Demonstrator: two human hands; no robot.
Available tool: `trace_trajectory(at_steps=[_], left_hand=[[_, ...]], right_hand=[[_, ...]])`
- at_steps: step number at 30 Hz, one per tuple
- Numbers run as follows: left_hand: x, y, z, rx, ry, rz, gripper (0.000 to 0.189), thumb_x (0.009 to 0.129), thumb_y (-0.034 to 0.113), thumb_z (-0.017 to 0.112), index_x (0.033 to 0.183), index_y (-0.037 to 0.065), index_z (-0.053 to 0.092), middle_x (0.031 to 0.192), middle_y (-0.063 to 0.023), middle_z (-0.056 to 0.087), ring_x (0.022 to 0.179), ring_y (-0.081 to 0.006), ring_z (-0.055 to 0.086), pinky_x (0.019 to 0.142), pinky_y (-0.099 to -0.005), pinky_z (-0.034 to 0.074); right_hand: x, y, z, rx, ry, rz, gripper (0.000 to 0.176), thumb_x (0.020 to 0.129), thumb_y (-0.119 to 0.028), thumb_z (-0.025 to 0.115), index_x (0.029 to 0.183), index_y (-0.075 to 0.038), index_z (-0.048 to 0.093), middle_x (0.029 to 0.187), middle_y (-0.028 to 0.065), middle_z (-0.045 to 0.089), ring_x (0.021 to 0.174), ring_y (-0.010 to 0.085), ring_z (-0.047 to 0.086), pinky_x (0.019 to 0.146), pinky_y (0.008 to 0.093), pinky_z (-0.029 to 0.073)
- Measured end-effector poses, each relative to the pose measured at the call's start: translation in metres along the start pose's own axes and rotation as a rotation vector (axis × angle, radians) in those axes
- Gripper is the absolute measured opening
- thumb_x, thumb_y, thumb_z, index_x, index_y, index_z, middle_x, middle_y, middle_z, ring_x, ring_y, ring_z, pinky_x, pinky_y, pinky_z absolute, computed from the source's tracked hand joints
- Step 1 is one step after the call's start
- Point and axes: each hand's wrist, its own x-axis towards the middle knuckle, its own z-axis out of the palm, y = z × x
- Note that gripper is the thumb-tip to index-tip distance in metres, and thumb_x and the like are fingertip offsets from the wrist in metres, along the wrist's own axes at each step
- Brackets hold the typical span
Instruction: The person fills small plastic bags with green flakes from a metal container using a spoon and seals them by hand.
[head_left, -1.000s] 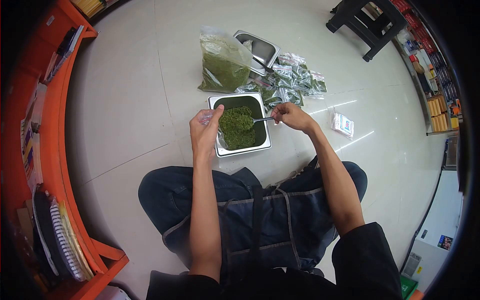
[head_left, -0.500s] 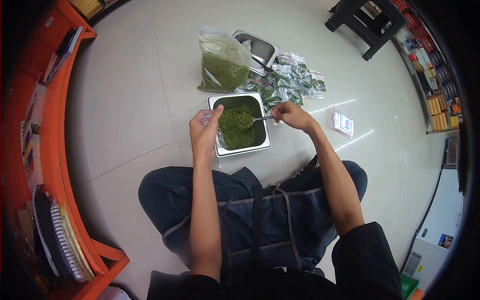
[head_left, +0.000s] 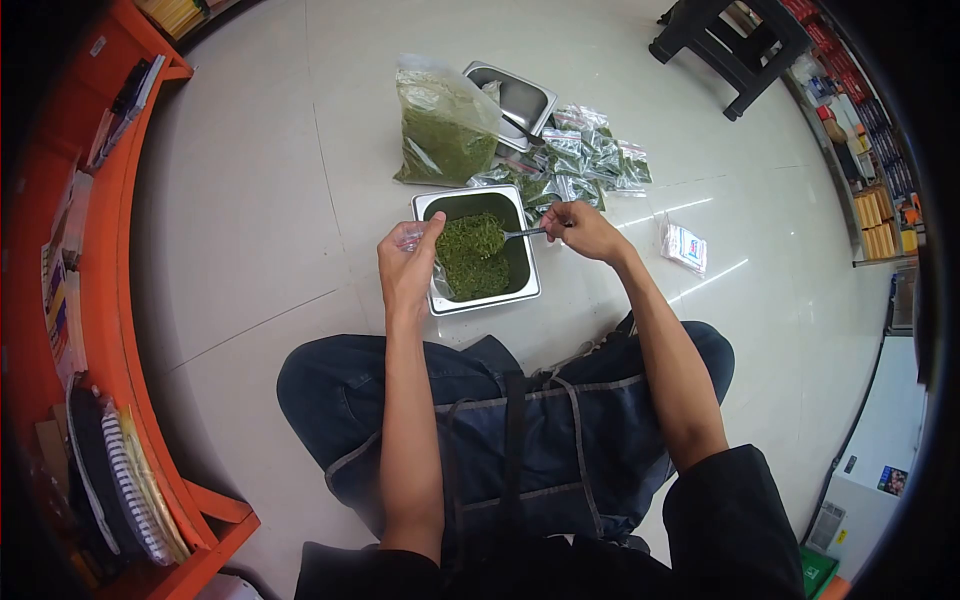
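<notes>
A square steel container [head_left: 527, 285] stands on the floor in front of my crossed legs, part filled with chopped green herb [head_left: 478, 275]. My right hand [head_left: 585, 232] pinches the handle of a spoon [head_left: 526, 233], whose bowl is heaped with the herb over the container. At the container's left rim my left hand [head_left: 408, 262] is closed on a small clear plastic bag [head_left: 441, 282]. The bag's lower part hangs inside the rim, and its mouth is partly hidden by my fingers and the herb.
Behind the container stands a large clear bag of green herb [head_left: 445, 130], beside a second steel container [head_left: 525, 98]. Several filled zip bags [head_left: 590, 155] lie to their right. A pack of bags [head_left: 684, 248] rests farther right. An orange shelf [head_left: 110, 300] borders the left; a black stool [head_left: 735, 50] stands back right.
Hardly anything differs. The container and the things behind it sit a touch further left in view; both hands keep their hold on the bag and spoon.
</notes>
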Motion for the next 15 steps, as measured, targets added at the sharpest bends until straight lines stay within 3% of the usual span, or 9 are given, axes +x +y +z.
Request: trace_trajectory(at_steps=[9, 15], left_hand=[[-0.002, 0.003, 0.000, 0.131, 0.034, -0.013, 0.040, 0.082, 0.034, 0.081, 0.088, -0.003, 0.068, 0.078, -0.0055, 0.064, 0.072, -0.0132, 0.055, 0.068, -0.0284, 0.046], [0.005, -0.007, -0.003, 0.285, 0.106, 0.013, 0.042, 0.080, 0.036, 0.082, 0.087, -0.003, 0.069, 0.076, -0.0093, 0.066, 0.069, -0.0175, 0.059, 0.068, -0.0317, 0.049]], right_hand=[[-0.003, -0.009, 0.000, -0.013, -0.018, 0.006, 0.021, 0.079, -0.007, 0.058, 0.096, 0.002, 0.068, 0.079, 0.0087, 0.069, 0.076, 0.0161, 0.065, 0.074, 0.0309, 0.050], [-0.012, -0.034, -0.013, 0.014, 0.025, -0.001, 0.016, 0.091, -0.010, 0.055, 0.096, 0.001, 0.065, 0.080, 0.0054, 0.066, 0.082, 0.0145, 0.060, 0.079, 0.0309, 0.047]])
